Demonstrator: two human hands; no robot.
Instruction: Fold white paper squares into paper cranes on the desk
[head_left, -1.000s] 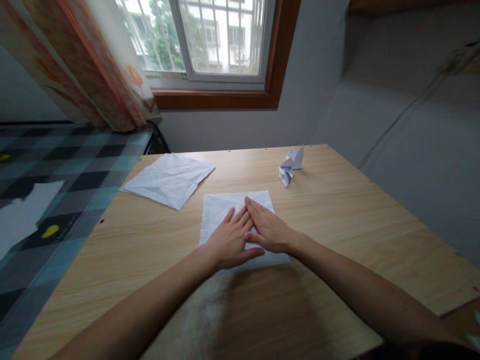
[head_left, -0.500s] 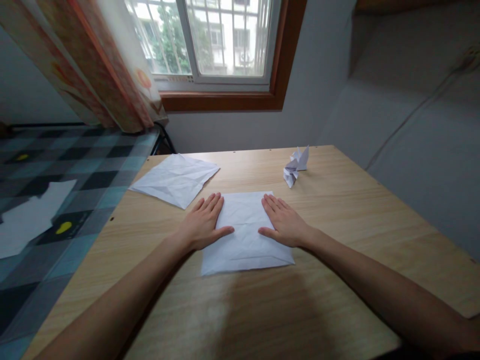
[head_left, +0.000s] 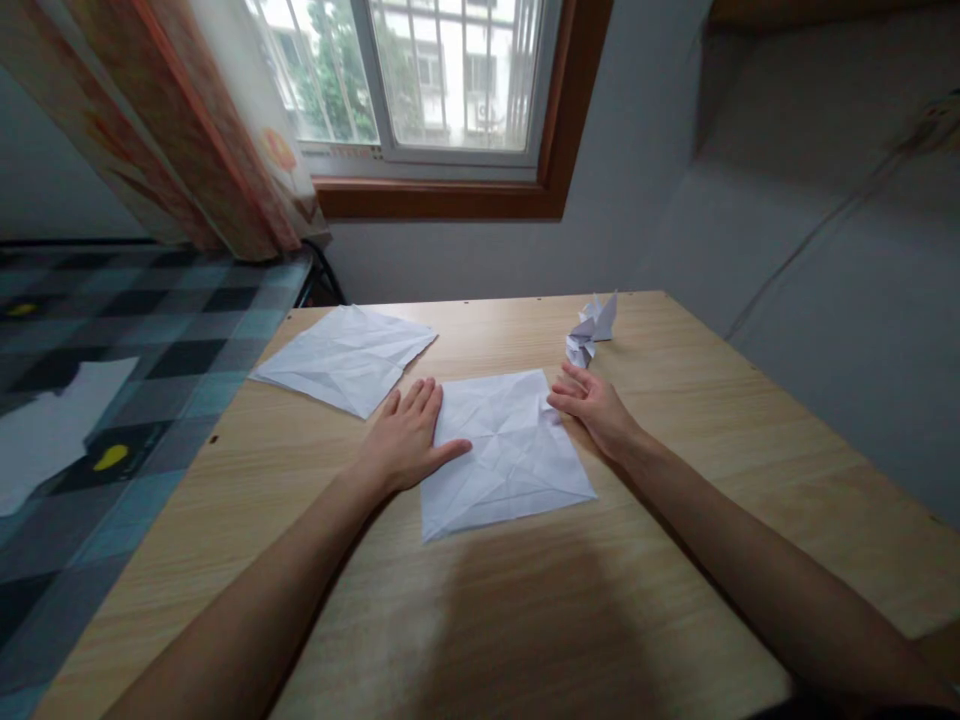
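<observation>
A creased white square of paper [head_left: 506,455] lies flat on the wooden table [head_left: 675,480] in front of me. My left hand [head_left: 409,440] rests flat and open on the table, its thumb on the paper's left edge. At the paper's far right corner sits my right hand [head_left: 592,405], fingers loosely curled and touching the edge; nothing is held in it. A small folded white paper figure [head_left: 589,330] stands just beyond my right hand.
A second creased white sheet [head_left: 345,357] lies at the table's far left. A bed with a checked cover [head_left: 135,370] and a white sheet on it adjoins the table's left side. Window, curtain and grey walls stand behind and to the right.
My hands slid apart from the middle of the paper to its sides. The paper now lies unfolded as a larger, slightly turned square. My right hand moved to its far right corner.
</observation>
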